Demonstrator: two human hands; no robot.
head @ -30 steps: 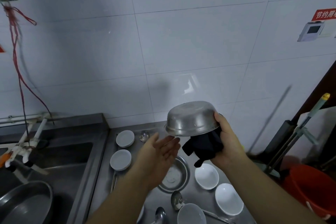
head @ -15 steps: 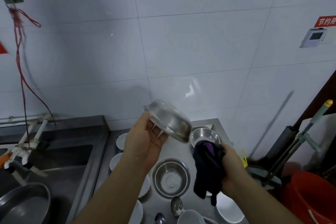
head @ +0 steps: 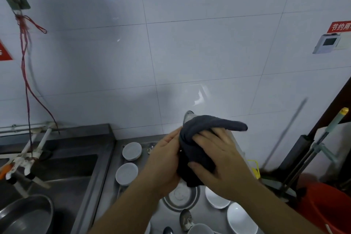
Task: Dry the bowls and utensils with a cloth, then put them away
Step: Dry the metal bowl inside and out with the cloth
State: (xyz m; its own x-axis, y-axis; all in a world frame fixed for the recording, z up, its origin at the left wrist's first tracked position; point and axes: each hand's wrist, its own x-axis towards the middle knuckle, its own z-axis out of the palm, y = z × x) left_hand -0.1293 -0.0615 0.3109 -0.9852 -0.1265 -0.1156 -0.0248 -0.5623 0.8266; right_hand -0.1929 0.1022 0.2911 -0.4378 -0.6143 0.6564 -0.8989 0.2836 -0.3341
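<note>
On the steel counter [head: 133, 197] a round steel bowl [head: 182, 198] sits open below your hands, its contents unclear; white ceramic bowls [head: 126, 173] stand left and right of it. Your left hand [head: 164, 161] grips a tilted steel bowl [head: 188, 115], nearly hidden under the dark grey cloth [head: 197, 138]. Your right hand [head: 216, 159] presses and holds that cloth against it, above the counter.

Sink [head: 62, 169] left of counter [head: 112, 186]; bucket [head: 330, 207] right of it.
</note>
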